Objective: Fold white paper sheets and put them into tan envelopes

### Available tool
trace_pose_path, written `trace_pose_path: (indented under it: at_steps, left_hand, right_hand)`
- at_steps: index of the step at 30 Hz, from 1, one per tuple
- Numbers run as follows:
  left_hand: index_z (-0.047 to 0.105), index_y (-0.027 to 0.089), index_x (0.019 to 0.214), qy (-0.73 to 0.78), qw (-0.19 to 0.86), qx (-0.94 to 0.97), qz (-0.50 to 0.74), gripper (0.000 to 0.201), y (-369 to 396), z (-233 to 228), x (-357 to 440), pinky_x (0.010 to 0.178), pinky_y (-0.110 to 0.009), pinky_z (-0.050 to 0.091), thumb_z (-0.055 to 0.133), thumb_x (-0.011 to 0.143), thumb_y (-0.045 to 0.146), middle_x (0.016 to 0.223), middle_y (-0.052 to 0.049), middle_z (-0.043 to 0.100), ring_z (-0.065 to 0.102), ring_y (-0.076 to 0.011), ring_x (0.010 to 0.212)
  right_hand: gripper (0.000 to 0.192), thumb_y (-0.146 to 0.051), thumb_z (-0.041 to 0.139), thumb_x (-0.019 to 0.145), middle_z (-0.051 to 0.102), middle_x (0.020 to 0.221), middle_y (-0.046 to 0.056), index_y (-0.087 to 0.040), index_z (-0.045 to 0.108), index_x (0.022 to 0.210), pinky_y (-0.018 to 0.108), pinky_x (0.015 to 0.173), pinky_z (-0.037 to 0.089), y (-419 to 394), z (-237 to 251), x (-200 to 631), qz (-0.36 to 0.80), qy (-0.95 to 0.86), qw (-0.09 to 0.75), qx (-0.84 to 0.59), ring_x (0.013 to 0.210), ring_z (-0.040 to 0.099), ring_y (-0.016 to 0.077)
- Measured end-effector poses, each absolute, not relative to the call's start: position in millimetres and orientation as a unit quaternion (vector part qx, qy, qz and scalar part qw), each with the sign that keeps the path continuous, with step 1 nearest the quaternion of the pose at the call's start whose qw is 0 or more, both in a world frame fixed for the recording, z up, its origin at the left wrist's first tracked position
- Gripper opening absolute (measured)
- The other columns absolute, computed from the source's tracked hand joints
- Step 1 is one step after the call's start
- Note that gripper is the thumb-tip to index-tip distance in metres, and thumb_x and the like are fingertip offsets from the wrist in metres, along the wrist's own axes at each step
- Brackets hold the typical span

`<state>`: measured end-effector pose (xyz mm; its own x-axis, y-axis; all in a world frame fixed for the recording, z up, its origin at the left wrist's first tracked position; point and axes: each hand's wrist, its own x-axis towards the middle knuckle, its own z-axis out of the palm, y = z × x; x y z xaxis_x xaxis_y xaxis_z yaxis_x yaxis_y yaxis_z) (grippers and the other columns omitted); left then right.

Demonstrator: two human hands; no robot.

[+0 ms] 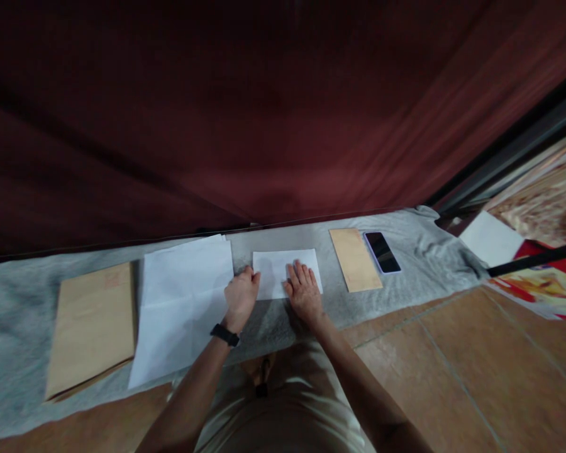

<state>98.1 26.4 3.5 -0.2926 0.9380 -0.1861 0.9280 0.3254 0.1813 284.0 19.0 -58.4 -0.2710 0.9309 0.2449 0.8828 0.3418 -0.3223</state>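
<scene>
A small folded white sheet (279, 270) lies on the grey cloth (19, 314) in front of me. My left hand (241, 296), with a black wristband, has its fingers curled and presses on the sheet's left edge. My right hand (304, 291) lies flat, fingers spread, on the sheet's right part. Neither hand lifts the paper.
A stack of white sheets (182, 302) and a large brown envelope (93, 327) lie to the left. A small brown envelope (355, 258) and a black phone (382, 251) lie to the right. A dark red curtain (264, 113) hangs behind. Tiled floor (453, 365) lies at right.
</scene>
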Motion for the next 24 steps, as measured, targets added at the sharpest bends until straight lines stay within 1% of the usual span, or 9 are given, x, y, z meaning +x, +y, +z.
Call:
trace_pose_path:
  at_steps: [3, 6, 8, 10, 12, 15, 18, 20, 24]
  left_hand:
    - [0.06, 0.012, 0.127, 0.791, 0.062, 0.606, 0.063, 0.037, 22, 4, 105, 0.088, -0.041, 0.051, 0.04, 0.102, 0.031, 0.107, -0.018, 0.073, 0.07, -0.0308, 0.102]
    - [0.056, 0.01, 0.136, 0.72, 0.03, 0.681, 0.129, 0.042, 22, -4, 117, 0.106, -0.044, 0.046, 0.036, 0.103, 0.029, 0.135, -0.021, 0.063, 0.06, -0.0317, 0.125]
    - [0.052, 0.011, 0.144, 0.656, 0.045, 0.737, 0.157, 0.047, 24, -14, 128, 0.116, -0.044, 0.038, 0.035, 0.104, 0.03, 0.152, -0.018, 0.052, 0.047, -0.03, 0.141]
    - [0.048, 0.013, 0.149, 0.622, 0.055, 0.765, 0.159, 0.05, 26, -25, 137, 0.124, -0.045, 0.029, 0.034, 0.104, 0.03, 0.162, -0.014, 0.041, 0.034, -0.0282, 0.152]
    - [0.045, 0.014, 0.152, 0.619, 0.053, 0.77, 0.147, 0.052, 26, -35, 142, 0.126, -0.048, 0.024, 0.032, 0.104, 0.029, 0.165, -0.012, 0.037, 0.027, -0.0276, 0.155]
    - [0.04, 0.016, 0.156, 0.623, 0.043, 0.769, 0.137, 0.054, 25, -44, 145, 0.127, -0.051, 0.021, 0.03, 0.105, 0.03, 0.165, -0.011, 0.036, 0.023, -0.0272, 0.156]
    - [0.037, 0.018, 0.158, 0.622, 0.035, 0.771, 0.131, 0.055, 24, -49, 143, 0.128, -0.052, 0.019, 0.03, 0.104, 0.03, 0.166, -0.009, 0.034, 0.02, -0.0274, 0.157]
    - [0.036, 0.017, 0.158, 0.622, 0.033, 0.773, 0.118, 0.057, 24, -51, 143, 0.128, -0.053, 0.018, 0.033, 0.103, 0.029, 0.167, -0.01, 0.031, 0.018, -0.0287, 0.158]
    - [0.034, 0.017, 0.16, 0.617, 0.03, 0.781, 0.09, 0.06, 26, -56, 142, 0.129, -0.056, 0.013, 0.04, 0.1, 0.025, 0.168, -0.011, 0.03, 0.013, -0.0309, 0.158]
  right_hand:
    - [0.054, -0.039, 0.042, 0.107, 0.039, 0.162, 0.016, -0.017, 0.042, 0.156, 0.054, 0.121, 0.03, 19, -60, 284, 0.051, -0.794, 0.199, -0.572, 0.15, 0.036, 0.0322]
    - [0.054, -0.039, 0.042, 0.107, 0.039, 0.163, 0.016, -0.016, 0.043, 0.155, 0.054, 0.121, 0.03, 19, -59, 282, 0.047, -0.791, 0.201, -0.576, 0.15, 0.035, 0.0327]
    - [0.053, -0.037, 0.042, 0.107, 0.037, 0.163, 0.016, -0.016, 0.043, 0.155, 0.054, 0.122, 0.03, 18, -59, 281, 0.049, -0.79, 0.2, -0.578, 0.151, 0.035, 0.0326]
    - [0.052, -0.034, 0.041, 0.106, 0.037, 0.164, 0.015, -0.017, 0.043, 0.156, 0.054, 0.122, 0.029, 18, -58, 281, 0.056, -0.79, 0.194, -0.579, 0.152, 0.034, 0.0316]
    - [0.051, -0.031, 0.04, 0.106, 0.036, 0.164, 0.014, -0.018, 0.043, 0.156, 0.053, 0.123, 0.028, 17, -57, 282, 0.063, -0.79, 0.184, -0.582, 0.152, 0.033, 0.0303]
    - [0.05, -0.03, 0.039, 0.106, 0.039, 0.163, 0.013, -0.018, 0.047, 0.154, 0.051, 0.123, 0.028, 18, -54, 284, 0.076, -0.785, 0.179, -0.588, 0.152, 0.034, 0.0293]
    - [0.048, -0.027, 0.037, 0.105, 0.046, 0.159, 0.014, -0.015, 0.051, 0.15, 0.048, 0.122, 0.032, 27, -51, 283, 0.102, -0.771, 0.213, -0.591, 0.148, 0.041, 0.0274]
    - [0.048, -0.027, 0.034, 0.106, 0.05, 0.156, 0.015, -0.013, 0.053, 0.148, 0.047, 0.121, 0.034, 36, -49, 279, 0.12, -0.764, 0.24, -0.587, 0.146, 0.044, 0.026]
    - [0.05, -0.034, 0.032, 0.108, 0.047, 0.158, 0.014, -0.013, 0.053, 0.148, 0.046, 0.121, 0.034, 55, -46, 267, 0.137, -0.788, 0.243, -0.549, 0.148, 0.041, 0.0252]
